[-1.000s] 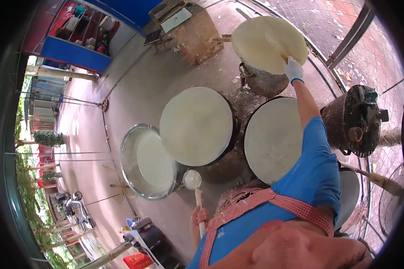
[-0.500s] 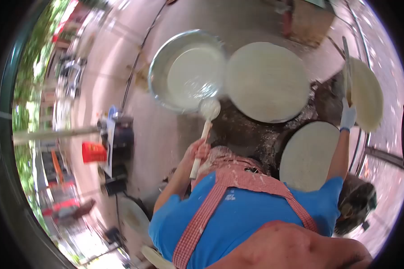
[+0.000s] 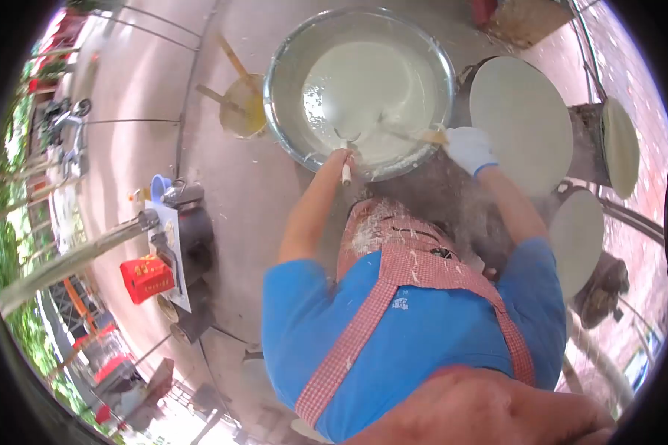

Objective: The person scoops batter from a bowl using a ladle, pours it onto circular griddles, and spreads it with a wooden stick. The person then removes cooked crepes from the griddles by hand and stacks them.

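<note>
I count one left hand, one right hand and one white glove. There is one ladle and one wooden-handled tool. I see one big metal basin, one small bowl, two sticks, one red box, and, at the right side, three pale round discs.

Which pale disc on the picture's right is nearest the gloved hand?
The largest-looking disc, beside the metal bowl: the right hand overlaps its edge in view. The lower disc and far-right disc sit farther off.
</note>
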Available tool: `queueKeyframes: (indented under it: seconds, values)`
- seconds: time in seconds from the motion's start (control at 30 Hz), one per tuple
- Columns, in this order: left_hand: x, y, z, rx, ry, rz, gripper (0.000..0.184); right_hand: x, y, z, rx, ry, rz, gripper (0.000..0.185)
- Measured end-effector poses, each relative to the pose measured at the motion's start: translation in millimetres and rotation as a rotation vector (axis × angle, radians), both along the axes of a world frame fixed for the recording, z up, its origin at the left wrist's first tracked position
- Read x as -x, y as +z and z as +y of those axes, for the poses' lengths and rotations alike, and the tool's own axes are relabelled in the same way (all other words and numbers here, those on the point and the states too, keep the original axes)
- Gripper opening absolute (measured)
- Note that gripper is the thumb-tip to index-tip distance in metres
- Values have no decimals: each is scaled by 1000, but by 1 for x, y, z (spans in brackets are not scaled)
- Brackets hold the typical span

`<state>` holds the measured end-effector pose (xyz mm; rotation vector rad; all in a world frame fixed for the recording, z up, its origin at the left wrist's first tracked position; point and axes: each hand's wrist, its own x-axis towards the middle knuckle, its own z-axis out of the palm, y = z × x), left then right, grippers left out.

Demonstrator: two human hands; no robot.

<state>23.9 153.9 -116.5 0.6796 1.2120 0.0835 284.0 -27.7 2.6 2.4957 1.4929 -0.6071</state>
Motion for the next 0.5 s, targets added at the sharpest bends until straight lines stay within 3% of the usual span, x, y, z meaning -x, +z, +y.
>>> queueKeyframes:
  seconds: [0.07, 0.2, 0.33, 0.4, 0.43, 0.5]
  values:
    - [-10, -29, 30, -62, -62, 53, 7, 20, 29, 19, -51, -3, 114, 29]
    - [-6, -74, 40, -185, -196, 188, 9, 45, -10, 4, -19, -291, 45, 32]
    - [-17, -60, 44, -187, -210, 93, 14, 69, -18, -4, -67, -332, 137, 40]
    - [-32, -52, 44, 36, -287, 15, 11, 93, -52, -30, -85, -450, 105, 43]
    - [-38, -51, 42, 26, -299, 3, 11, 106, -55, -39, -114, -493, 126, 43]
    - [-43, -48, 36, 560, -17, -158, 11, 133, -38, -49, -110, -588, 158, 44]
